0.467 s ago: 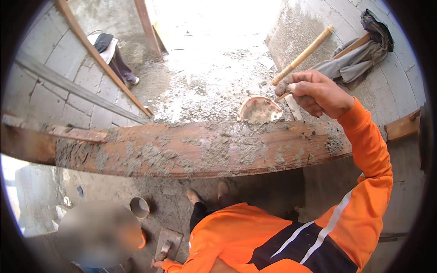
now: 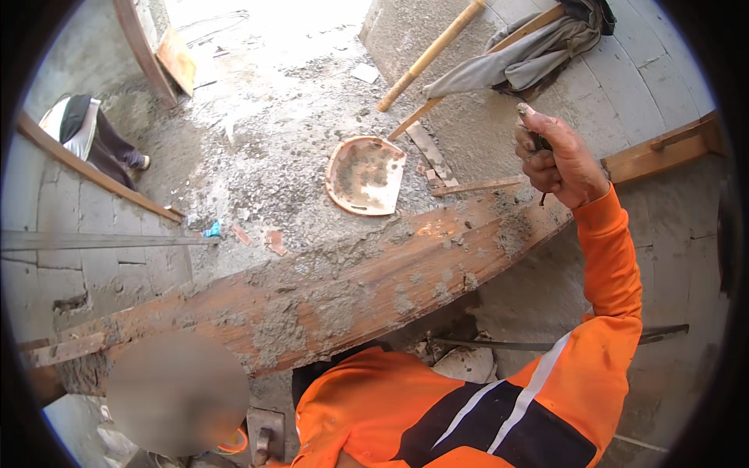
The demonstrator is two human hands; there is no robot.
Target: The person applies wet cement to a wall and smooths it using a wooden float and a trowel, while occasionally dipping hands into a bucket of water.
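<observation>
My right hand (image 2: 558, 160), in an orange sleeve, is raised above the right end of a long mortar-smeared wooden plank (image 2: 367, 288). Its fingers are curled in and the thumb points up. A thin dark end shows below the palm, but what the fingers hold is hidden. Grey mortar dirties the fingertips. At the lower edge, a flat trowel with a raised handle (image 2: 264, 446) lies beside my body; my left sleeve ends near it, with the hand out of the picture.
Beyond the plank, a shallow mortar-stained basin (image 2: 365, 175) with one straight side rests on rough ground. A pale wooden pole (image 2: 433, 54) and a grey garment (image 2: 519, 58) are at the right wall. Another person (image 2: 94, 136) bends at the far left. A blurred round shape (image 2: 178, 394) covers the lower left.
The view has shifted, so the plank now slants and the basin shows whole. My right hand stays raised, its thumb now pointing more upward. My left hand has slipped out of the lower edge.
</observation>
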